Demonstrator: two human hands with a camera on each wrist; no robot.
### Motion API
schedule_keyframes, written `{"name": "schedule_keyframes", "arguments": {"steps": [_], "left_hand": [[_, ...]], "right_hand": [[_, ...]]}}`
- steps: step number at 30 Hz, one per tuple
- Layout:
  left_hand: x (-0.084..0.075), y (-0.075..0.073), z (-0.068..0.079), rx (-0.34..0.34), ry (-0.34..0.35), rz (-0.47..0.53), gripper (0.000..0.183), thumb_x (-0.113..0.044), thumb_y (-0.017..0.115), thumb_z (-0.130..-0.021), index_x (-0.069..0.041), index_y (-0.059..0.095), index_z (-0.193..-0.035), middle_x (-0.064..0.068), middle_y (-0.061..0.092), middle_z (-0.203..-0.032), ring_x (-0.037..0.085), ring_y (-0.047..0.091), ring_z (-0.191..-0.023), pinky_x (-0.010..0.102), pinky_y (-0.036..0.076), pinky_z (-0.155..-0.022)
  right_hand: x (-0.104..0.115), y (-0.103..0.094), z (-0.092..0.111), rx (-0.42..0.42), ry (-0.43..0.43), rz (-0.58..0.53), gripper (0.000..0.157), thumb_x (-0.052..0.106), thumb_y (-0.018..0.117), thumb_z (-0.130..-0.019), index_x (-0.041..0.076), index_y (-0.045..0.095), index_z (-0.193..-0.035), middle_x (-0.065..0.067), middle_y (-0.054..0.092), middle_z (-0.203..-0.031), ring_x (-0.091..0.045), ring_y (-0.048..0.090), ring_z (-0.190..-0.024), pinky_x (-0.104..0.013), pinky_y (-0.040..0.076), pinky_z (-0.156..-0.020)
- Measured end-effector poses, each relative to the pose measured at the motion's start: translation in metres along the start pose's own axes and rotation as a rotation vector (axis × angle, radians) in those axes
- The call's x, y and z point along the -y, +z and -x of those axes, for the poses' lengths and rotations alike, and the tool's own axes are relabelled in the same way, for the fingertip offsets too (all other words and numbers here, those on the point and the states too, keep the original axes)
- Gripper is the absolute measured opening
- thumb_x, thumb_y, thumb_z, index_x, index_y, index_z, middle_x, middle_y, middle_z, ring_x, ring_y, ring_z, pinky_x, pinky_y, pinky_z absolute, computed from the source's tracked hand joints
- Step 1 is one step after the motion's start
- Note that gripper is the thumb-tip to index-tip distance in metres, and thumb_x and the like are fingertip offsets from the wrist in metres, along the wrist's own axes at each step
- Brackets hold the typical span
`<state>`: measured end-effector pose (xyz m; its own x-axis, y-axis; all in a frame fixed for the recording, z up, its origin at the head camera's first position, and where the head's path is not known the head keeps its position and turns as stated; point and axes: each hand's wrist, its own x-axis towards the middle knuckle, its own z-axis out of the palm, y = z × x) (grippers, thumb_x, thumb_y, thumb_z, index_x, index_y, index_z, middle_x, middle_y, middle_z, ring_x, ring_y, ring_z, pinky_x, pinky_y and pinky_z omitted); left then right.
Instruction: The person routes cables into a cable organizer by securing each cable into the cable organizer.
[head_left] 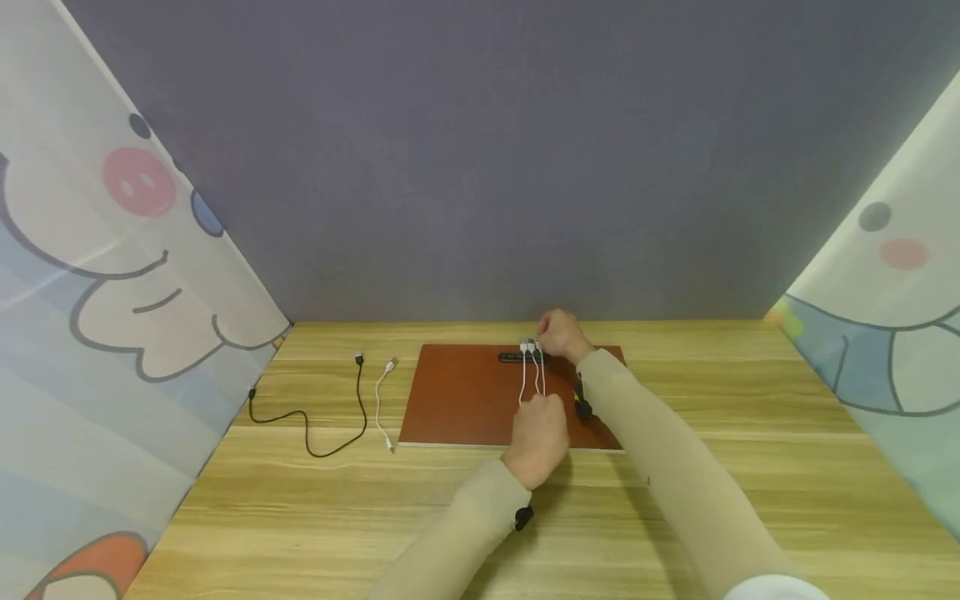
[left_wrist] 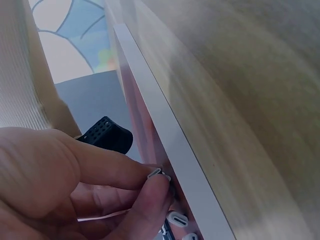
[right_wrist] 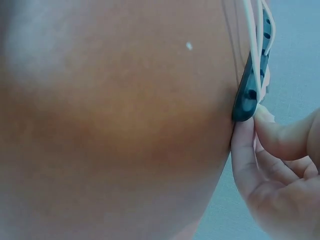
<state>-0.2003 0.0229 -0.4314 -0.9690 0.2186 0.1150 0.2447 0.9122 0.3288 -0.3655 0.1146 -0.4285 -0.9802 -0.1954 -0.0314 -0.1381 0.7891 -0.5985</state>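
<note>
A black cable holder (head_left: pixel 511 357) with slots lies near the far edge of a brown board (head_left: pixel 457 392). Several white USB cables (head_left: pixel 523 375) run through it toward me, their plugs (head_left: pixel 524 345) standing past its far side. At the holder's right end, my right hand (head_left: pixel 564 335) pinches a white cable's end between thumb and fingers, mostly hidden by the fingertips; the black holder (right_wrist: pixel 243 111) touches those fingers. Over the board's near part, my left hand (head_left: pixel 538 433) pinches a small white connector (left_wrist: pixel 156 172). Other white connectors (left_wrist: pixel 178 219) hang just beside its thumb.
Left of the board, a short white USB cable (head_left: pixel 378 404) and a longer black cable (head_left: pixel 363 400) lie on the wooden table (head_left: pixel 300 500). A grey panel (head_left: pixel 480 167) rises behind the table, with cartoon-printed sheets (head_left: pixel 97 333) at both sides.
</note>
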Motion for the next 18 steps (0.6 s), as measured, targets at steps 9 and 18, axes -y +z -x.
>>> {"name": "schedule_keyframes", "arguments": {"steps": [9,18], "left_hand": [[0.001,-0.0008,-0.0002,-0.008,0.0,0.0,0.011,-0.002,0.077,-0.083,-0.005,0.068,-0.076,0.01,0.066,-0.069,0.024,0.068,-0.06,0.031,0.053,-0.047],[0.0038,-0.0035,-0.002,0.024,0.013,-0.051,0.017,-0.004,0.077,-0.084,-0.007,0.065,-0.072,0.009,0.065,-0.069,0.023,0.067,-0.061,0.03,0.053,-0.049]], "right_hand": [[-0.0001,0.0011,-0.0002,-0.007,-0.015,-0.001,0.011,-0.002,0.056,-0.089,0.002,0.066,-0.092,-0.014,0.063,-0.099,-0.03,0.055,-0.089,-0.041,0.048,-0.078],[-0.0008,0.003,-0.0009,-0.013,-0.022,0.012,0.017,-0.003,0.056,-0.086,0.0,0.068,-0.097,-0.017,0.066,-0.106,-0.032,0.057,-0.095,-0.043,0.051,-0.083]]}}
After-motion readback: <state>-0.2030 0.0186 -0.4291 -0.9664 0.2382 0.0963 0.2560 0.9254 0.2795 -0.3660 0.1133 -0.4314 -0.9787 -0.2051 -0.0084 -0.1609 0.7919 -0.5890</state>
